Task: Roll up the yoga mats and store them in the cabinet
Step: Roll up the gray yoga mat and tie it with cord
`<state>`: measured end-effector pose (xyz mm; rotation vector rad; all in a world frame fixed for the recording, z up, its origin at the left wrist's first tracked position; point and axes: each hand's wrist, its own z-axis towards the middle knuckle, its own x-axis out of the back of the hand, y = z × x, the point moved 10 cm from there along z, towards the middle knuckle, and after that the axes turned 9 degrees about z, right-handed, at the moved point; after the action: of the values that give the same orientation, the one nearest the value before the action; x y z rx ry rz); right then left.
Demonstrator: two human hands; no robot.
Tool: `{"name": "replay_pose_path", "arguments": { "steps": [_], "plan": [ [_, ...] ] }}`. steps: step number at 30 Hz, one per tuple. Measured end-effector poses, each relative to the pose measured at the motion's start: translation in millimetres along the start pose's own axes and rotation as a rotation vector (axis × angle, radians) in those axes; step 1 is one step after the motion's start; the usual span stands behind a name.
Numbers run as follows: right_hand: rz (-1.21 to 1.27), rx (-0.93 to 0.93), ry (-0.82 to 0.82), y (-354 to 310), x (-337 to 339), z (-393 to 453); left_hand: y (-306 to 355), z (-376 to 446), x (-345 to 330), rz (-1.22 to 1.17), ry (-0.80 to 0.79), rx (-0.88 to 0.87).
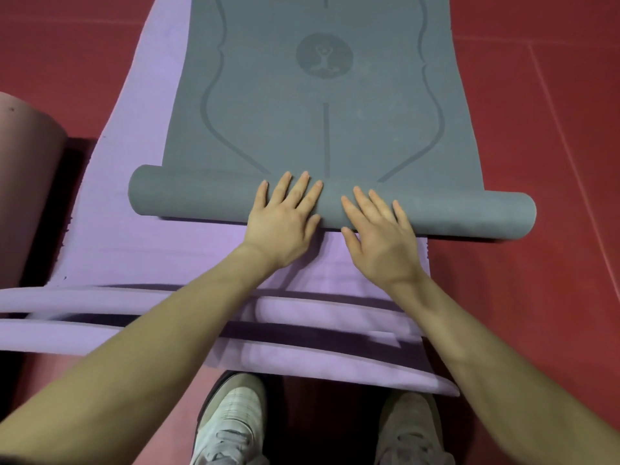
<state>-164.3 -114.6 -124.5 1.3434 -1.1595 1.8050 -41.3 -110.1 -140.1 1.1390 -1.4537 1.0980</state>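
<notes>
A red floor (536,105) with thin seam lines running across it carries everything here. A purple yoga mat (144,209) lies flat on it, its near end curled up in loose folds. A grey yoga mat (322,129) lies mostly on the purple one, with its right edge and the right end of its rolled portion over the bare floor. A pinkish rolled mat (27,182) sits at the left edge. Two sneakers (231,424) stand on the floor at the bottom.
</notes>
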Motion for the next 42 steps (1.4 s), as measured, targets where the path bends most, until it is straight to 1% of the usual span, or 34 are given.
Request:
{"name": "replay_pose_path", "arguments": {
  "steps": [5,8,12,16,21,23,25,27,30,36,42],
  "plan": [
    [0.004,0.038,0.042,5.3,-1.9,-0.6,-3.7,17.6,3.6,0.089,0.023,-0.039],
    [-0.014,0.060,0.023,12.9,-5.6,11.6,-6.6,17.8,4.3,0.113,0.073,-0.079],
    [-0.070,0.088,0.001,22.3,-7.8,37.0,-12.9,31.2,3.9,0.142,0.085,-0.108],
    [-0.066,0.099,0.014,29.1,-7.7,58.3,-23.5,53.6,3.3,0.110,0.040,-0.100],
    [-0.024,0.059,-0.063,37.8,-13.3,80.2,-32.1,73.6,2.3,0.109,-0.011,-0.135],
    [0.000,0.068,-0.047,37.3,-12.6,82.8,-31.3,76.4,8.1,0.105,0.046,-0.178],
    [0.004,0.107,0.060,34.0,-5.4,78.8,-25.5,72.3,12.9,0.067,0.142,-0.265],
    [0.010,0.129,0.144,30.1,1.3,72.9,-25.0,64.4,16.7,0.047,0.259,-0.272],
    [-0.001,0.159,0.182,22.4,5.9,61.0,-22.2,48.8,21.2,0.048,0.359,-0.268],
    [0.022,0.207,0.207,7.6,6.9,8.8,-2.7,-5.2,16.5,0.057,0.440,-0.355],
    [-0.011,0.158,0.159,2.4,4.2,-40.0,18.4,-51.3,8.9,0.024,0.448,-0.329]
  ]
}}
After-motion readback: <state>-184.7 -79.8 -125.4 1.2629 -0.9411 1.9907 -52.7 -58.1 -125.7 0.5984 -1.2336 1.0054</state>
